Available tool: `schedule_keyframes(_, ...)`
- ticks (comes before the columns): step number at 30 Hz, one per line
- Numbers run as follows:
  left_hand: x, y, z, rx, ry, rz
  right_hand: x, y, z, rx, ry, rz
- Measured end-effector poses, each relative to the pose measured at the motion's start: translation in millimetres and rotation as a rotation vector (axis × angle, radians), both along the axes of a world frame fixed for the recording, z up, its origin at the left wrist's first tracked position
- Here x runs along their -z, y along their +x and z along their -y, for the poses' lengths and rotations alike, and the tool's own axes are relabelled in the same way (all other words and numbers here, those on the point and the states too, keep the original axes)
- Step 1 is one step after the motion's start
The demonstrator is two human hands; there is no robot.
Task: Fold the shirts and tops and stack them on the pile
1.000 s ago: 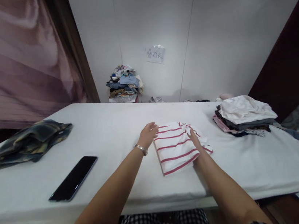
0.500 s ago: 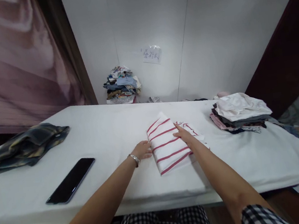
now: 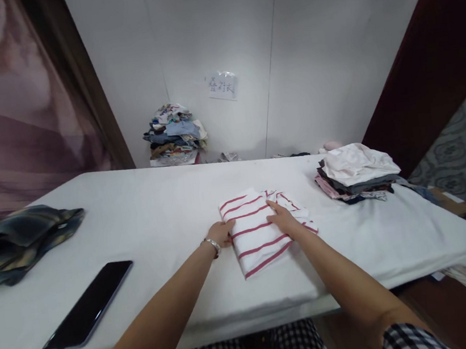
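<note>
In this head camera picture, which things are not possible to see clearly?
Paper sign, head view: writing too small and blurred to read.
Dark garment, head view: cut off by the left edge.
Left hand, head view: its fingertips at the striped shirt edge are too small to judge a grip.

A white garment (image 3: 253, 239) with thin red stripes lies folded into a compact, roughly rectangular packet on the white table (image 3: 153, 219), towards the near edge and about midway along it. It lies flat and slightly askew, so the stripes run at a slant. A looser striped layer pokes out along its far right side.
</note>
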State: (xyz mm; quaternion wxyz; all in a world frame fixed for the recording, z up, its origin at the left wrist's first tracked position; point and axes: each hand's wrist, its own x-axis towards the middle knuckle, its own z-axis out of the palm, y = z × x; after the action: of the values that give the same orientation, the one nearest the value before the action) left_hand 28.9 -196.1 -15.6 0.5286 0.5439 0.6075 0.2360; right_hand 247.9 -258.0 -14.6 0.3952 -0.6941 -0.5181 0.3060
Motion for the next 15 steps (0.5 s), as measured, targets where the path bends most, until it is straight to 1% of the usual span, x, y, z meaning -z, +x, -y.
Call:
schedule_keyframes(2, -1.9, 2.5, -0.7, -0.011, 0.023, -0.021, -2.5, -3.5, 0.3, -0.014, 0.057, 0.112)
schedule_keyframes(4, -4.0, 2.3, -0.9, -0.021, 0.055, -0.025, -2.2, -6.6, 0.8, -0.017, 0.076, 0.200)
schedule_keyframes(7, -3.8, -1.3, -1.2, -0.027, 0.116, -0.057, 5.9, -9.3, 0.1, -0.032, 0.026, 0.276)
schedule_keyframes(9, -0.4, -3.8, -1.1, -0.014, 0.123, -0.094, 13.0, -10.5, -0.2, -0.059, -0.023, 0.330)
schedule_keyframes(11, 4.0, -5.6, -0.7, 0.005, 0.109, -0.123, 16.7, -11.3, 2.4, -0.072, -0.027, 0.362)
schedule_keyframes(13, 8.0, -7.6, -0.7, 0.021, 0.100, -0.130, 15.7, -10.7, 11.5, -0.057, 0.043, 0.356)
schedule_keyframes(15, 10.4, -10.8, -3.1, 0.053, 0.091, -0.136, 12.5, -7.5, 28.8, -0.023, 0.145, 0.309)
